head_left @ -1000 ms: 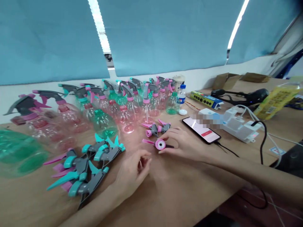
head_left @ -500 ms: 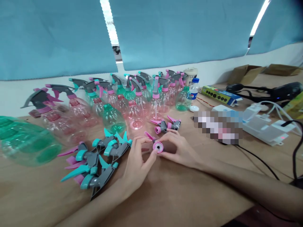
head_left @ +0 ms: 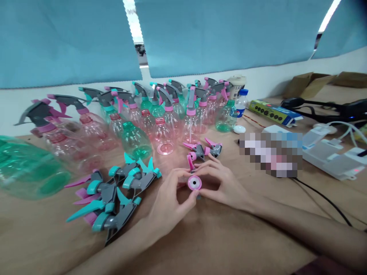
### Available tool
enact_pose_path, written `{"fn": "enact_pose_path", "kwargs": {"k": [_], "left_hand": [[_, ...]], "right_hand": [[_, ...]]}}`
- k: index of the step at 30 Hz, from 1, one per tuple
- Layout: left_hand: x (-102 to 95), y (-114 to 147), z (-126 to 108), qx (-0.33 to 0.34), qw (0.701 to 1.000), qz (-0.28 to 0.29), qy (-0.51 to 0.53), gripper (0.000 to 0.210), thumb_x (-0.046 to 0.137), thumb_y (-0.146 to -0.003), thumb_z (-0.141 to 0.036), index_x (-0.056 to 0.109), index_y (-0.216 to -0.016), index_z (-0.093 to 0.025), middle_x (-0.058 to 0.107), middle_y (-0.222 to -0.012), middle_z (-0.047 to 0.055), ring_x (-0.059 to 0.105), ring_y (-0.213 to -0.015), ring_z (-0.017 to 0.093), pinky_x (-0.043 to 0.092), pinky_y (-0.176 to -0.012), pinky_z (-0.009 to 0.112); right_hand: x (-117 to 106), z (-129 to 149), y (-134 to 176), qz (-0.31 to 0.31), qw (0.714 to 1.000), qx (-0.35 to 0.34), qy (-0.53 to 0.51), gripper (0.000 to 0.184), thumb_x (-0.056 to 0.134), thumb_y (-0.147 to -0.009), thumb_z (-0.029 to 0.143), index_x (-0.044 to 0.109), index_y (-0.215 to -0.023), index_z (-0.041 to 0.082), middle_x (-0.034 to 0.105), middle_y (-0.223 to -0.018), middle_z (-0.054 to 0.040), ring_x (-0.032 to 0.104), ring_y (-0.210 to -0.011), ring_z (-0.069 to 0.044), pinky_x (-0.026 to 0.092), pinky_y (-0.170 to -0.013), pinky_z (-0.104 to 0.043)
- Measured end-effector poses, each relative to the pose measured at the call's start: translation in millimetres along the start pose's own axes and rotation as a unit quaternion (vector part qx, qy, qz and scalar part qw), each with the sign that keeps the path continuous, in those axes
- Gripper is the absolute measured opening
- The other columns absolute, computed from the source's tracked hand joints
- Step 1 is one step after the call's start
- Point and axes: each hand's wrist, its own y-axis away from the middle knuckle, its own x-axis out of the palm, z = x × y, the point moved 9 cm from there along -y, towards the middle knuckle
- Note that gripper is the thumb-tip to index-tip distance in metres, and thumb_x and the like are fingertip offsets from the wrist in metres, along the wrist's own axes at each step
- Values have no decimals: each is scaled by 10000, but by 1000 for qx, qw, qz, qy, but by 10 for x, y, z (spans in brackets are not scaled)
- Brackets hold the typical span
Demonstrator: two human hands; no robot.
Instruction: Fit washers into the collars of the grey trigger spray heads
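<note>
1. Support surface: flat brown table [head_left: 246,236]. Read clock positions from its near middle, 12 o'clock at the far side.
2. 9 to 1 o'clock: grouped transparent pink and green plastic bottles [head_left: 163,133], most upright, several open-necked.
3. 9 o'clock, nearer: heap of grey plastic trigger heads [head_left: 109,193], trimmed turquoise or pink.
4. Just past 12 o'clock: two grey-and-pink plastic trigger heads [head_left: 200,151], side by side.
5. 1 o'clock: blue-capped clear plastic drink bottle [head_left: 241,105]; round white disc [head_left: 239,130] just beside; white cylindrical cup [head_left: 236,84] behind.
6. 2 o'clock: blue-and-green rectangular box [head_left: 275,113]; open brown cardboard carton [head_left: 306,86] beyond.
7. 3 o'clock: white plastic power strip [head_left: 340,163].
</note>
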Motion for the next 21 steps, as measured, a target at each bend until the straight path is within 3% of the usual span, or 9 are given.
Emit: {"fn": "enact_pose_path", "kwargs": {"k": [3,9,21], "left_hand": [[1,-7,-11,-1,1000,2,-6,242,559,-869,-197,471,-1091,-232,519,-1169,54,593,-1077,196,557,-881,359],[-2,-12,-31,4,1000,8,-27,269,558,-866,-190,467,-1114,-242,544,-1150,40,626,-999,173,561,-861,350],[3,-2,0,-17,997,17,-71,151,531,-899,-297,528,-1022,-210,630,-955,41,648,-792,173,569,-663,316]], "right_hand": [[-21,-23,3,-8,1000,14,-8,256,707,-756,246,631,-1000,235,572,-1104,-72,533,-1117,-229,424,-989,-454],[18,-38,-7,16,999,21,-28,284,719,-744,244,625,-1011,230,469,-1290,-88,450,-1247,-243,390,-1036,-422],[90,67,-10,61,996,-2,-59,286,710,-758,311,591,-1004,227,534,-1125,-70,555,-1080,-210,481,-921,-381]]}}
